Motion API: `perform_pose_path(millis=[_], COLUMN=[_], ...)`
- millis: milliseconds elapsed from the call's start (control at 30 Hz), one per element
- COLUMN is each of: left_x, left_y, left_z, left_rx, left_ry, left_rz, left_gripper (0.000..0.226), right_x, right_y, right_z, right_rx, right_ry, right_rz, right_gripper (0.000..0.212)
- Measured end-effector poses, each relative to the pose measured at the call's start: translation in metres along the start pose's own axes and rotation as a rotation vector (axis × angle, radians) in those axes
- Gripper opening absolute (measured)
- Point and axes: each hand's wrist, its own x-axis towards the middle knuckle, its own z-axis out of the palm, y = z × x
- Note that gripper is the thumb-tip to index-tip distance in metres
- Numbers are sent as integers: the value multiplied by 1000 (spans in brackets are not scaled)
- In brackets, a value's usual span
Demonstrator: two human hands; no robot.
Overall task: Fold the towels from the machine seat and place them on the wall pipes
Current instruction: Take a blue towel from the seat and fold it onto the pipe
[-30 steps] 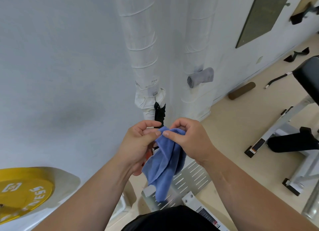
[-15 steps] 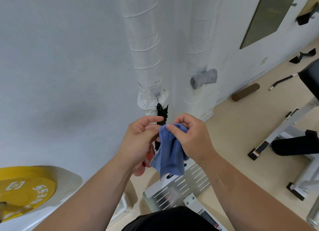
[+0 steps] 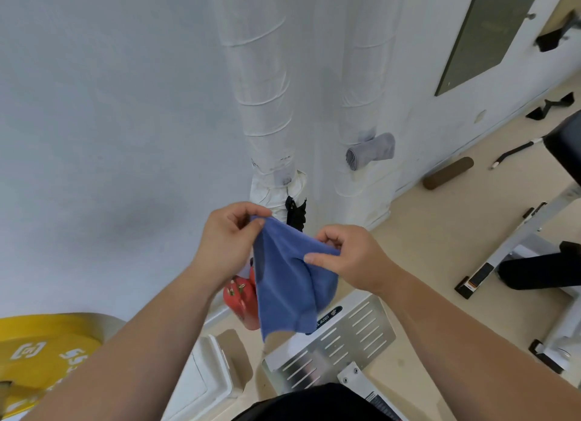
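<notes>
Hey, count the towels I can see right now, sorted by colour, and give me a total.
Blue: 1, the blue towel held up between the left hand and right hand.
Grey: 1, the rolled grey towel resting on the right wall pipe.
Total: 2 towels.

Blue cloth towel [image 3: 289,282] held between left hand [image 3: 228,240] and right hand [image 3: 352,257], before two white wrapped wall pipes [image 3: 261,106]. Rolled grey towel [image 3: 371,152] on right pipe. Red extinguisher [image 3: 240,298] behind towel, below left pipe. Yellow weight plate [image 3: 41,354] far left. Slotted metal plate [image 3: 339,342] on floor beneath towel.
</notes>
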Motion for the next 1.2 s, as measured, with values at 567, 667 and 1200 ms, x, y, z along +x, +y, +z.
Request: perform_pose_path(millis=[567,667,1200], left_x=[48,48,42], left_y=[-20,-20,-18], left_z=[-61,-54,-31], left_rx=[136,17,39], left_ry=[212,238,181], left_rz=[-32,-64,-121], left_gripper=[31,29,43], right_x=[17,18,3], right_y=[27,8,11], right_z=[-75,-91,-92], right_rx=[-534,-323,267], right_ry=[118,231,480], right_rz=[24,53,174], right_gripper=[37,35,39])
